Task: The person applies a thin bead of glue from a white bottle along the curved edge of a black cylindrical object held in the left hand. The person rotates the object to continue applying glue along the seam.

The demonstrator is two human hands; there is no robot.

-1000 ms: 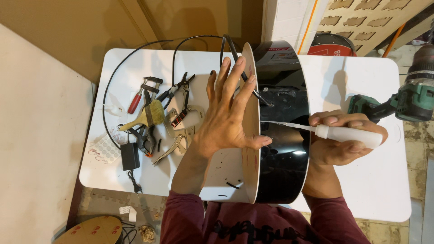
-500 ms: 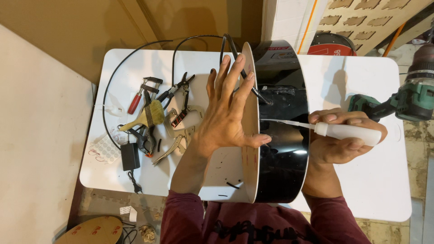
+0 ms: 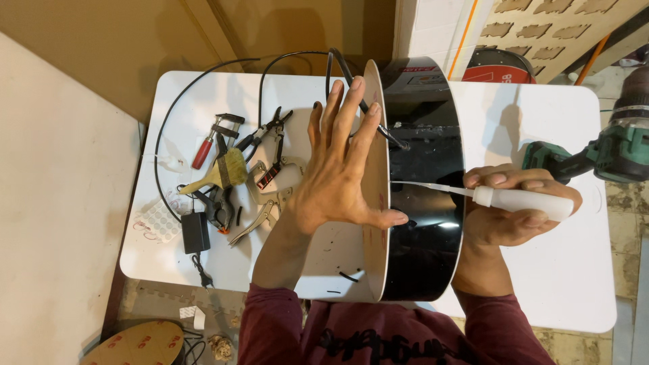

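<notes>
Glossy black plastic forms the wide drum shell point(image 3: 433, 223) standing on edge at table centre, against its flat white round panel point(image 3: 375, 155). Your left hand point(image 3: 338, 179) presses that panel with fingers spread, gripping nothing. Your right hand point(image 3: 514, 209), at three o'clock, is wrapped around a white squeeze bottle point(image 3: 524, 201). Squeeze too hard and glue could run; ease the left palm and the panel may tip.

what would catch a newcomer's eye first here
The big glossy black drum standing on edge mid-table, with the left hand spread flat against its pale disc face. At its right, the right hand aims a white squeeze bottle with a long nozzle into it. Hand tools clutter the table's left.
</notes>
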